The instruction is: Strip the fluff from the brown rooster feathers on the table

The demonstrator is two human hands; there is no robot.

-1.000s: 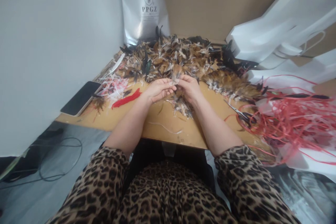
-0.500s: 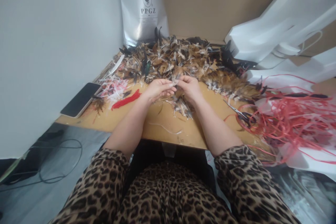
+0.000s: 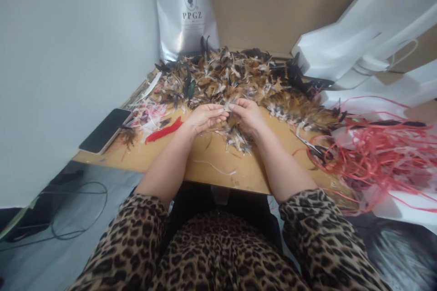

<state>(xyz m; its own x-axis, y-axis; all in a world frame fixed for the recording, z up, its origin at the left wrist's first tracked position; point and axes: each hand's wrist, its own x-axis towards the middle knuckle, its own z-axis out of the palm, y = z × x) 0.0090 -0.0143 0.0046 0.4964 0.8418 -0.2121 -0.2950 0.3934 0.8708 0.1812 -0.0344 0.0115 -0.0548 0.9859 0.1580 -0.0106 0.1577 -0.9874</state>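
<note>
My left hand (image 3: 206,118) and my right hand (image 3: 248,114) meet over the middle of the table, each closed in a pinch. Between their fingertips is a small brownish feather (image 3: 230,97) with a pale base, partly covered by the fingers. Right behind them spreads a heap of brown, black and white feathers (image 3: 218,72). A smaller clump of feathers (image 3: 239,141) lies below my right hand on the tan tabletop (image 3: 218,163). Left of my left hand is a bundle of red strands (image 3: 164,130).
A phone (image 3: 105,130) lies at the left edge beside pink and white scraps (image 3: 148,113). On the right are scissors (image 3: 312,147), a row of brown feathers (image 3: 303,109) and a tangle of red ribbon (image 3: 389,154). A silver bag (image 3: 187,32) stands behind.
My hands stay together at the same spot with the feather, and the fingers shift only slightly. The view tilts a little.
</note>
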